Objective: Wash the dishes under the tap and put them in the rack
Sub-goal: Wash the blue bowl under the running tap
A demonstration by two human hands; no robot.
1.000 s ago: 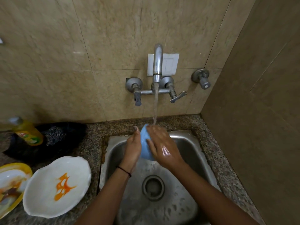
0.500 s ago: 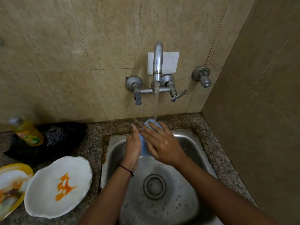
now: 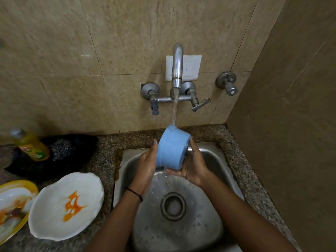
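A light blue bowl (image 3: 171, 149) lies on its side above the steel sink (image 3: 214, 155), and the running stream from the wall tap (image 3: 177, 66) strikes its upper rim. My left hand (image 3: 146, 166) presses on its left end and my right hand (image 3: 193, 165) cups its right end and underside. Water runs off the bowl into the basin. A white plate (image 3: 54, 213) with an orange stain and a yellow-rimmed dirty plate (image 3: 11, 206) sit on the counter to the left. No rack is in view.
A yellow dish-soap bottle (image 3: 30, 144) and a dark scrubber on black cloth (image 3: 61, 148) lie at the back left of the granite counter (image 3: 107, 142). A tiled wall stands close on the right. The sink drain (image 3: 172, 206) is uncovered.
My right hand has slid from the top of the bowl to beneath its right end. The bowl has turned on its side, showing its whole wall, and risen towards the tap.
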